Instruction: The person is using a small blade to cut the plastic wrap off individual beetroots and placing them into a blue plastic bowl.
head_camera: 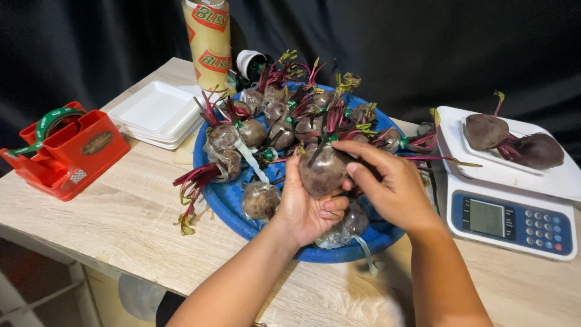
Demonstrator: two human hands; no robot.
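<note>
You are at a small produce-packing station: a wooden tabletop [91, 218] holds a digital weighing scale [511, 200], a stack of white foam trays [157, 115], a roll of cling film [209, 39], a red tape dispenser [66, 148] and a blue tray [224, 197] of wrapped beetroots [284, 115], against a black backdrop.

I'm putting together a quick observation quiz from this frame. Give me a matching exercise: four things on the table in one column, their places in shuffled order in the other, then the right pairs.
Things:
1. Red tape dispenser
2. Stack of white foam trays
3. Two beetroots on a white tray
4. Wrapped beetroot

Places:
A. Held in the left hand, right hand touching it
B. On the weighing scale
C. Far left of the wooden table
D. Left of the blue basin, behind the dispenser

Pairs: 1-C, 2-D, 3-B, 4-A
</note>
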